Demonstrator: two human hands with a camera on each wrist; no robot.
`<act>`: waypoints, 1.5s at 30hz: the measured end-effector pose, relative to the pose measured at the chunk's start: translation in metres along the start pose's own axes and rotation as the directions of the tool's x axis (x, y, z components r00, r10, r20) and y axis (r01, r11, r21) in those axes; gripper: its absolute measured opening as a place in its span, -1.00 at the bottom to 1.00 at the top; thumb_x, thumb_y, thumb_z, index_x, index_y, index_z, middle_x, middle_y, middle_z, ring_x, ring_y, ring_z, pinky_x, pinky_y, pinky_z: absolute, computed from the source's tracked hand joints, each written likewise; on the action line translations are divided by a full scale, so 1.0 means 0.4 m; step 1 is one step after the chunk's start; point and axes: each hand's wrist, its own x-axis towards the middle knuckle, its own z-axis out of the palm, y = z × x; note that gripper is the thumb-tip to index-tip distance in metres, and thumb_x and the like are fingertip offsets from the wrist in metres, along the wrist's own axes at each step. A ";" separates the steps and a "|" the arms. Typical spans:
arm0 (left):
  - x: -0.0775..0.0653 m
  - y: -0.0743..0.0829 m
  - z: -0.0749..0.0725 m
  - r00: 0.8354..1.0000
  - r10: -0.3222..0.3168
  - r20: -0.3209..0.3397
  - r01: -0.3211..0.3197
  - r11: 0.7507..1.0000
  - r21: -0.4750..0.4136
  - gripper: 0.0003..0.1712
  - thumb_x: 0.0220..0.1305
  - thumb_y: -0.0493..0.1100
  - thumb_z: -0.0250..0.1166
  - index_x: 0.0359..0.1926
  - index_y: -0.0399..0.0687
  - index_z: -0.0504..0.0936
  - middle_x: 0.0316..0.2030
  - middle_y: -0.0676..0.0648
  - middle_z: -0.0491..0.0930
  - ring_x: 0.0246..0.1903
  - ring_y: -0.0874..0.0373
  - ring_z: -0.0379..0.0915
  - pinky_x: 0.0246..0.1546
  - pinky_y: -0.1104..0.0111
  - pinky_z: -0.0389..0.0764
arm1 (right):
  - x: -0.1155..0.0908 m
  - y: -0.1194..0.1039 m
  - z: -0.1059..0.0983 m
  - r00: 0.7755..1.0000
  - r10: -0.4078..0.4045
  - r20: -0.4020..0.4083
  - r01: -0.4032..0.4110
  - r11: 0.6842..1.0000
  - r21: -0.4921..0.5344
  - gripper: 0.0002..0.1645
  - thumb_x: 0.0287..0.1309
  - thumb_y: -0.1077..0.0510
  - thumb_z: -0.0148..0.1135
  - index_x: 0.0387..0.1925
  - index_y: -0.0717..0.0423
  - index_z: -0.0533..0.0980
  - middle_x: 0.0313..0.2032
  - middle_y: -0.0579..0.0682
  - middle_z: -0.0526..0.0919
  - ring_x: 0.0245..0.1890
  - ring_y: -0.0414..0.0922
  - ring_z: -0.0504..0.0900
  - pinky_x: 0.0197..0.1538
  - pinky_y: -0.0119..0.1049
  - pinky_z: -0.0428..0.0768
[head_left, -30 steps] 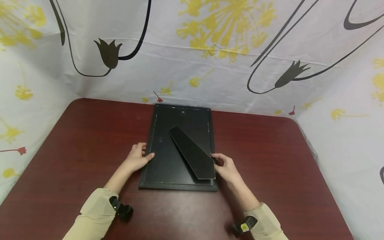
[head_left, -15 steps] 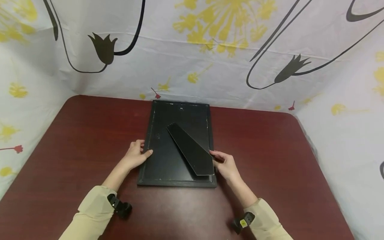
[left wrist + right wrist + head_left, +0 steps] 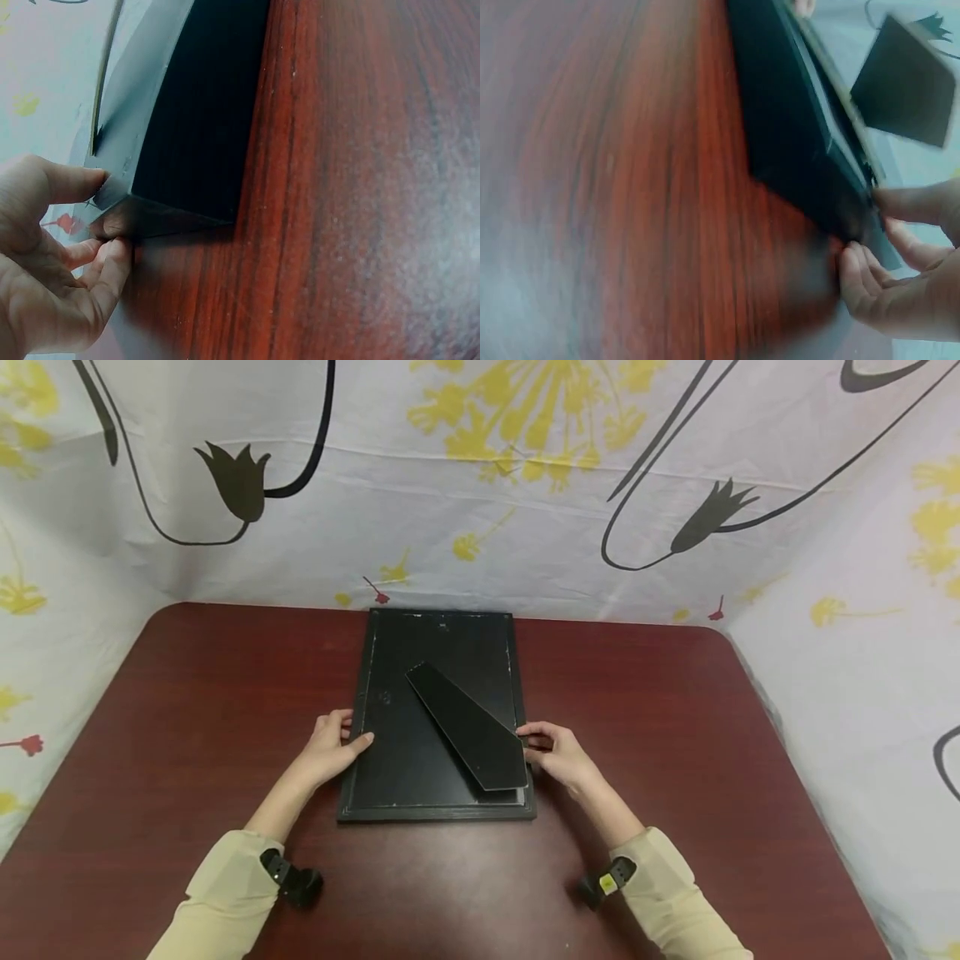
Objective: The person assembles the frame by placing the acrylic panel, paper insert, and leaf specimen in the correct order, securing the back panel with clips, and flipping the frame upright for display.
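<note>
A black picture frame (image 3: pixel 442 647) lies back side up on the table, its top end close to the patterned cloth. The stand leg (image 3: pixel 472 727) on its back slants from the middle towards the lower right, its wide end raised off the back. At the frame's left edge my left hand (image 3: pixel 330 750) grips it, thumb on top and fingers against the outer side (image 3: pixel 199 112). My right hand (image 3: pixel 558 756) pinches the right edge beside the stand leg's wide end; the right wrist view shows its fingertips at the frame's corner (image 3: pixel 851 217).
The dark red wooden table (image 3: pixel 225 693) has rounded far corners. White cloth (image 3: pixel 300 560) with yellow, grey and red flower prints stands behind it and along both sides. A small black camera (image 3: pixel 292 878) is strapped to each wrist over pale sleeves.
The head view has shifted slightly, so the whole scene sits a little further left. Both hands keep their places on the picture frame, and the frame stays where it was on the table.
</note>
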 end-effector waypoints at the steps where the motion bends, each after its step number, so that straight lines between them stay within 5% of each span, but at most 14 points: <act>1: -0.001 0.000 -0.001 1.000 -0.002 0.001 0.002 1.000 -0.003 -0.27 0.29 -0.10 0.04 0.30 -0.44 -0.03 0.15 -0.40 0.05 0.08 -0.21 0.13 0.07 -0.01 0.28 | 0.002 0.003 0.002 1.000 -0.021 -0.010 0.021 0.999 -0.024 -0.66 0.03 0.36 0.20 -0.09 0.29 0.48 0.04 0.22 0.47 -0.02 0.06 0.46 -0.13 -0.33 0.46; 5: -0.005 0.001 -0.004 1.000 -0.006 0.005 0.006 1.000 -0.014 -0.27 0.29 -0.11 0.05 0.30 -0.44 -0.02 0.15 -0.39 0.05 0.07 -0.20 0.12 0.07 0.00 0.28 | 0.005 0.012 0.016 0.985 -0.149 -0.093 0.132 0.977 -0.166 -0.71 -0.08 0.37 0.27 -0.21 0.23 0.52 -0.13 0.20 0.57 -0.17 0.04 0.57 -0.23 -0.30 0.55; 9: -0.006 0.001 -0.006 1.000 -0.011 0.001 0.011 0.999 -0.033 -0.28 0.28 -0.12 0.07 0.29 -0.44 0.00 0.14 -0.38 0.06 0.06 -0.19 0.12 0.06 0.01 0.29 | 0.005 0.011 0.025 0.953 -0.273 -0.133 0.216 0.916 -0.338 -0.72 -0.07 0.30 0.32 -0.22 0.19 0.56 -0.16 0.20 0.59 -0.24 0.04 0.64 -0.15 -0.14 0.58; 17: -0.003 0.010 -0.002 0.999 -0.045 0.011 0.046 0.998 -0.043 -0.28 0.28 -0.11 0.08 0.29 -0.42 0.00 0.15 -0.37 0.07 0.08 -0.19 0.13 0.06 0.01 0.29 | 0.000 -0.002 0.030 0.916 -0.361 -0.174 0.234 0.835 -0.498 -0.83 -0.02 0.21 0.29 -0.31 0.16 0.60 -0.23 0.11 0.64 -0.32 -0.04 0.65 -0.19 -0.05 0.54; 23: 0.007 0.011 0.005 0.999 -0.053 0.006 0.053 0.998 -0.032 -0.28 0.27 -0.10 0.10 0.29 -0.39 0.02 0.15 -0.36 0.09 0.09 -0.19 0.14 0.07 0.02 0.30 | -0.011 -0.002 0.034 0.897 -0.391 -0.203 0.222 0.799 -0.559 -0.58 0.05 0.17 0.23 -0.05 0.31 0.50 -0.23 0.20 0.68 -0.23 0.05 0.67 -0.15 -0.01 0.55; 28: 0.008 0.007 0.014 0.999 -0.053 0.002 0.053 0.998 -0.015 -0.26 0.26 -0.10 0.11 0.30 -0.39 0.03 0.16 -0.36 0.11 0.10 -0.19 0.15 0.05 0.02 0.32 | -0.016 0.001 0.034 0.880 -0.449 -0.155 0.280 0.753 -0.595 -0.63 0.08 0.23 0.19 -0.10 0.41 0.53 -0.32 0.28 0.68 -0.31 0.10 0.68 -0.24 -0.04 0.59; 32: 0.007 0.006 0.016 0.999 -0.049 0.000 0.049 0.999 -0.018 -0.27 0.25 -0.11 0.11 0.29 -0.40 0.04 0.15 -0.37 0.11 0.10 -0.20 0.16 0.05 0.02 0.32 | -0.015 0.005 0.031 0.874 -0.466 -0.142 0.301 0.746 -0.595 -0.67 0.06 0.24 0.20 -0.14 0.38 0.56 -0.39 0.25 0.69 -0.44 0.02 0.66 -0.26 -0.05 0.59; 45: 0.008 0.014 0.014 0.999 -0.044 0.004 0.044 0.999 -0.006 -0.28 0.26 -0.11 0.10 0.29 -0.39 0.03 0.16 -0.37 0.10 0.10 -0.21 0.16 0.04 0.01 0.33 | -0.019 0.009 0.020 0.874 -0.468 -0.128 0.298 0.726 -0.619 -0.57 0.06 0.22 0.21 -0.04 0.41 0.48 -0.31 0.26 0.68 -0.34 0.07 0.69 -0.27 -0.06 0.60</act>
